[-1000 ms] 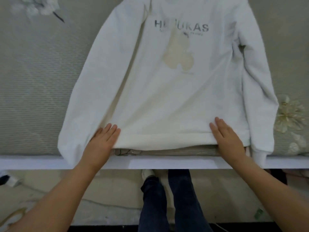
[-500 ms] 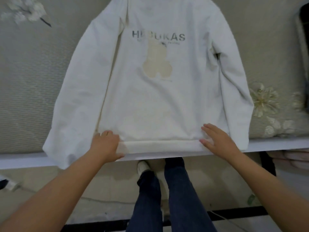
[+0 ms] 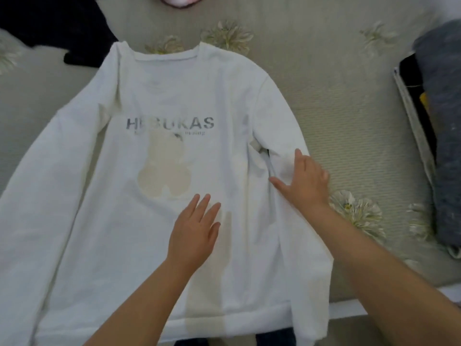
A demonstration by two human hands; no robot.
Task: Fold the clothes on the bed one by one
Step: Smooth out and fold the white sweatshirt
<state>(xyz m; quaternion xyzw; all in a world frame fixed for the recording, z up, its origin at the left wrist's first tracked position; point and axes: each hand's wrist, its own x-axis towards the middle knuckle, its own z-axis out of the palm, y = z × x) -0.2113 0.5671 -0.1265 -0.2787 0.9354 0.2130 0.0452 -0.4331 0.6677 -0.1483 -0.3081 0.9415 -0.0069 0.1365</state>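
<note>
Bed (image 3: 349,101), covered in a ribbed, flower-patterned spread, carries everything; its near edge runs along the bottom right of the view. Sweatshirt (image 3: 154,101), white with dark lettering and a pale bear print, lies face up and spread flat at the near edge of the bed, neck toward the far side, hem at the near edge, both sleeves angled outward. Judge it soft, light and limp: it will drape and crease rather than hold a line, and it should slide easily on the spread, so take it at seams and thick edges such as the shoulder, cuff or hem band. Your right hand (image 3: 305,179) lies on the right sleeve just beside the underarm, fingers straight and spread, grasping nothing. Your left hand (image 3: 194,229) rests flat on the lower chest, fingers released. Dark garment (image 3: 74,28) lies at the far left corner; a blue-grey pile (image 3: 444,146) sits at the right edge.
</note>
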